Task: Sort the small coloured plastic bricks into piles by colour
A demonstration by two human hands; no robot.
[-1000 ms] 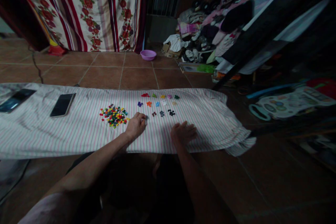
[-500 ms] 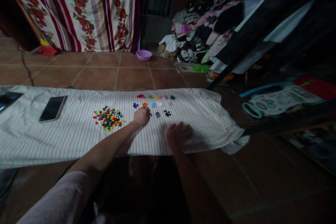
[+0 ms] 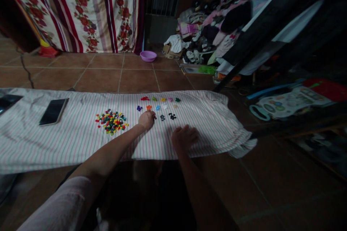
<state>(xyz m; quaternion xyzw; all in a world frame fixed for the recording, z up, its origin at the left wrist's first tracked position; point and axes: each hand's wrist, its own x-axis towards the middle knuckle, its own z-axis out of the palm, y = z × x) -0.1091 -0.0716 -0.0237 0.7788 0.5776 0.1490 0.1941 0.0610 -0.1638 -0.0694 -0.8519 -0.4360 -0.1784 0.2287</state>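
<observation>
My left hand (image 3: 146,120) is lowered to the striped cloth, its fingers pinched together beside a few small brown pieces (image 3: 155,117). What sits between the fingertips is hidden. Close by lie small colour-sorted clusters: orange pieces (image 3: 149,107), purple pieces (image 3: 139,108), blue pieces (image 3: 157,108), grey pieces (image 3: 162,117) and black pieces (image 3: 172,116). Behind them is a row with red pieces (image 3: 145,98), yellow pieces (image 3: 163,99) and dark green pieces (image 3: 177,99). My right hand (image 3: 185,136) rests on the cloth below the black pieces, fingers loosely apart, holding nothing visible.
A mixed-colour heap of small pieces (image 3: 112,122) lies left of my left hand on the striped cloth (image 3: 81,144). Farther left is a phone (image 3: 53,112), with another dark device (image 3: 8,102) at the edge. A purple basin (image 3: 148,56) stands on the tiled floor beyond.
</observation>
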